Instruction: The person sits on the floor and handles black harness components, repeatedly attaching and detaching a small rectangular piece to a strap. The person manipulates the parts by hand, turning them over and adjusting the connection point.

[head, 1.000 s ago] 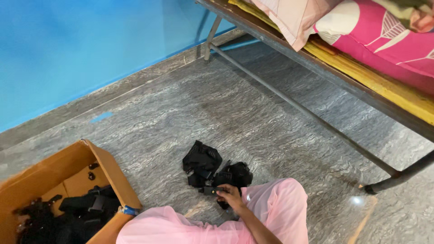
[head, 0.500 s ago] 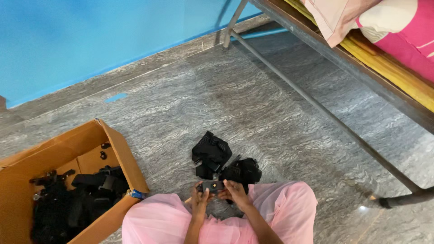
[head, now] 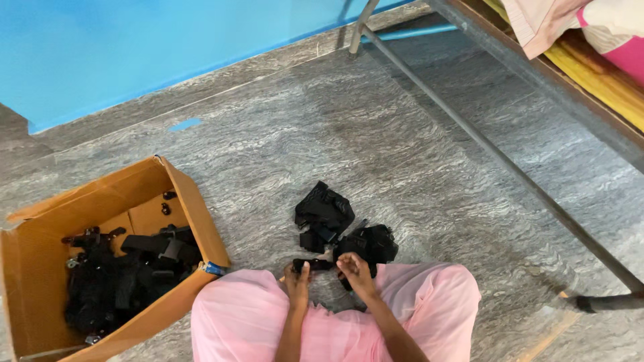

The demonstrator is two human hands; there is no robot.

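left hand (head: pixel 297 280) and right hand (head: pixel 353 270) pinch small black strap piece (head: pixel 314 265) between fingertips, just before pink-clad knees (head: pixel 335 322). black strap pile (head: pixel 342 228) just beyond it; cardboard box (head: pixel 178 194) of straps to left.

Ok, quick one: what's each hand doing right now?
Left hand: closed on one end of a small black strap piece.
Right hand: fingers curled at the other end; grip itself cannot be told.
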